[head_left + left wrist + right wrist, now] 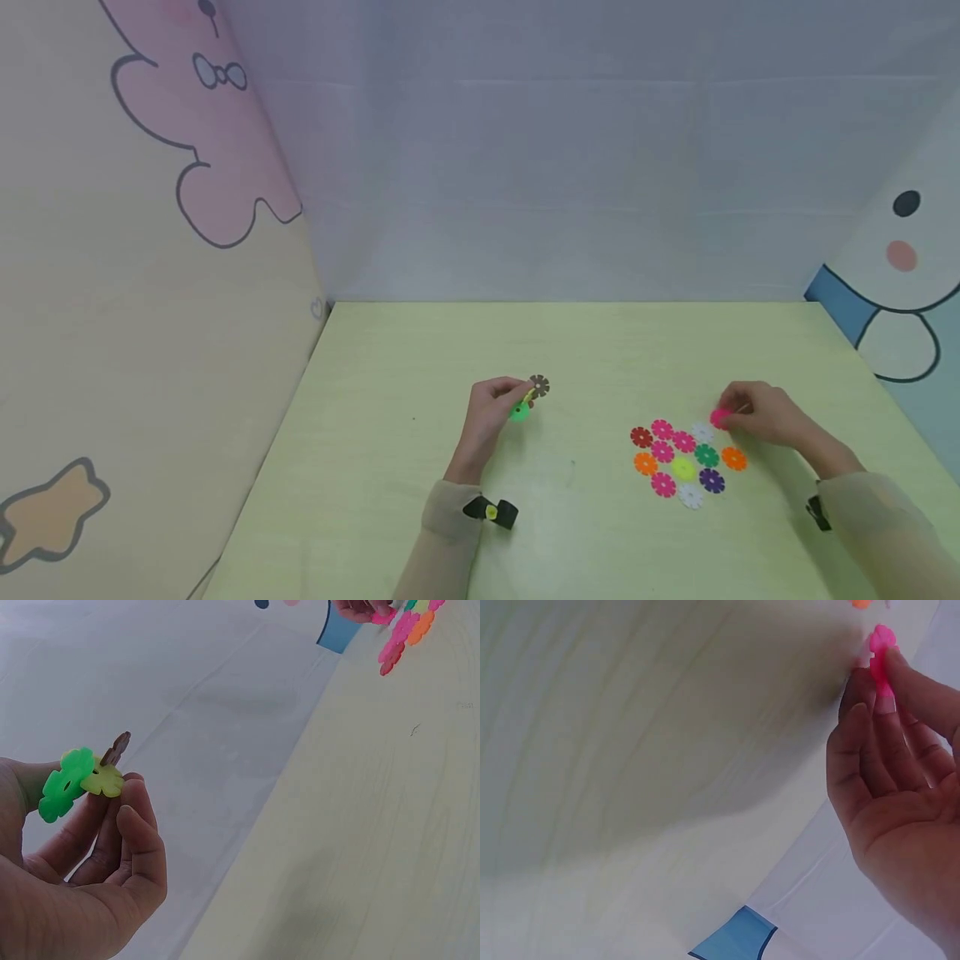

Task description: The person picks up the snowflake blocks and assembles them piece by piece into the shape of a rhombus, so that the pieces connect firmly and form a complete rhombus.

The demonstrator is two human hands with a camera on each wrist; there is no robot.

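Note:
Between thumb and fingers, my left hand pinches a small joined cluster of notched plastic discs above the table. In the left wrist view the cluster shows a green disc, a yellow disc and a brown disc standing at an angle. My right hand pinches a single pink disc by its edge, at the far right side of the loose discs. Close by lie a white disc and an orange disc.
Several loose discs lie flat in a group right of centre, among them a dark red disc, a purple disc and a yellow-green disc. The pale table meets a light curtain at its back edge.

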